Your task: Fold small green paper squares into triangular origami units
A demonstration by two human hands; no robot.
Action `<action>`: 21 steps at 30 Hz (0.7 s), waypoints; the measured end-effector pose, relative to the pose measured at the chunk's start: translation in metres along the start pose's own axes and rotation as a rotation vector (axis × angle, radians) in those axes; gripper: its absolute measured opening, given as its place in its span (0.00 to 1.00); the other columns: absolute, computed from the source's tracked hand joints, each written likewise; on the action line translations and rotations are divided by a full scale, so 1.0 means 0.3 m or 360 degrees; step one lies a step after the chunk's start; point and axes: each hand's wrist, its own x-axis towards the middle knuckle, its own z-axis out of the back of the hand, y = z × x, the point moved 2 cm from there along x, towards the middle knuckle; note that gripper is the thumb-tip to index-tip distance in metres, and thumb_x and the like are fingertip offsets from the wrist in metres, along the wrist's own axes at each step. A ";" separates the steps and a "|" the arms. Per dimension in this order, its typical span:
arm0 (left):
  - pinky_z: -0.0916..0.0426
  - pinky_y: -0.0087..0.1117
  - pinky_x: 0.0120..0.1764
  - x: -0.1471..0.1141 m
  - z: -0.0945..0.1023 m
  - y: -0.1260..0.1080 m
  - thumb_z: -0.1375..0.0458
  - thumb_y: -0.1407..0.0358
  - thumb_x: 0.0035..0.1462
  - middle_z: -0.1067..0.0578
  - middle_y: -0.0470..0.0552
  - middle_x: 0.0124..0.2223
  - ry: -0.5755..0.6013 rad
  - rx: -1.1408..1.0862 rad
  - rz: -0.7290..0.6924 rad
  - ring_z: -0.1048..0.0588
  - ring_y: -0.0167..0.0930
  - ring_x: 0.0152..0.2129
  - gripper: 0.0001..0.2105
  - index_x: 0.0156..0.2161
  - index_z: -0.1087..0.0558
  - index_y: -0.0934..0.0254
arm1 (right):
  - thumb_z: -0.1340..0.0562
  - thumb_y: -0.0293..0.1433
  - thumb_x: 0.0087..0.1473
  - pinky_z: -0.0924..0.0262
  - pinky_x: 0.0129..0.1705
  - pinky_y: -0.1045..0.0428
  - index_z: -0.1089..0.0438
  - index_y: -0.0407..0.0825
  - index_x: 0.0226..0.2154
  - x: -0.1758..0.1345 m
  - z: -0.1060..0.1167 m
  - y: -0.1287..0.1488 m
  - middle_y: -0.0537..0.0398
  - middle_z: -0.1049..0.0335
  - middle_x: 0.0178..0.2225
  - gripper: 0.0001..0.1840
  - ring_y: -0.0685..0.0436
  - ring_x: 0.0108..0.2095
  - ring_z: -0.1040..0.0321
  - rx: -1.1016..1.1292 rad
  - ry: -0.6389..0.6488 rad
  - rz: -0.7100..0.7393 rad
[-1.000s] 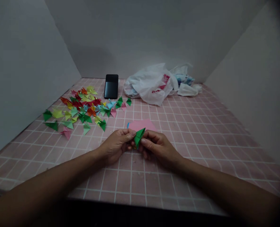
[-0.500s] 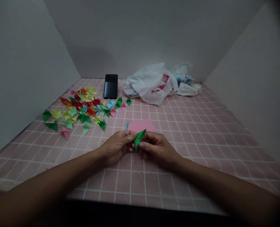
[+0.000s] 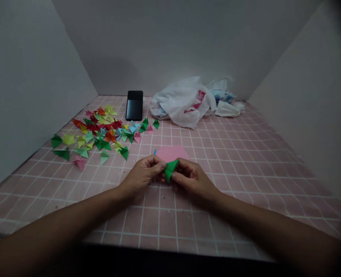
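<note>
A folded piece of green origami paper is held over the near middle of the table. My left hand pinches its left side between thumb and fingers. On the other side my right hand grips it, thumb at the lower right edge and fingers behind. The fingers hide part of the folds. Just beyond my hands lies a stack of pink paper, with a blue edge showing at its left.
Several small folded paper pieces in many colours are spread at the left. A black phone leans at the back. White plastic bags lie crumpled beside it. Pale walls enclose the pink checked tablecloth.
The green paper has turned in my fingers and shows a wider, triangular face. Both hands have shifted only slightly and keep hold of it.
</note>
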 end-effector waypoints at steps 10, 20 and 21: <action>0.35 0.27 0.30 0.007 0.003 0.005 0.28 0.56 0.47 0.28 0.45 0.24 -0.0012 -0.0089 0.0065 0.30 0.24 0.22 0.18 0.28 0.29 0.68 | 0.36 0.37 0.58 0.44 0.22 0.56 0.31 0.47 0.34 -0.002 -0.009 -0.004 0.59 0.32 0.27 0.09 0.54 0.20 0.37 0.0157 0.0126 -0.0037; 0.37 0.24 0.27 0.009 0.003 0.013 0.28 0.56 0.47 0.30 0.45 0.25 0.0133 -0.0169 0.0188 0.32 0.23 0.22 0.19 0.28 0.29 0.70 | 0.33 0.38 0.57 0.43 0.25 0.55 0.30 0.46 0.32 -0.001 -0.006 -0.002 0.58 0.31 0.27 0.12 0.54 0.22 0.37 0.0144 0.0191 0.0022; 0.37 0.24 0.27 0.009 0.004 0.014 0.27 0.56 0.47 0.30 0.46 0.25 0.0126 -0.0166 0.0186 0.32 0.23 0.22 0.19 0.29 0.28 0.70 | 0.32 0.38 0.57 0.44 0.25 0.55 0.30 0.46 0.32 -0.002 -0.006 -0.002 0.59 0.32 0.27 0.13 0.54 0.22 0.37 0.0149 0.0183 0.0010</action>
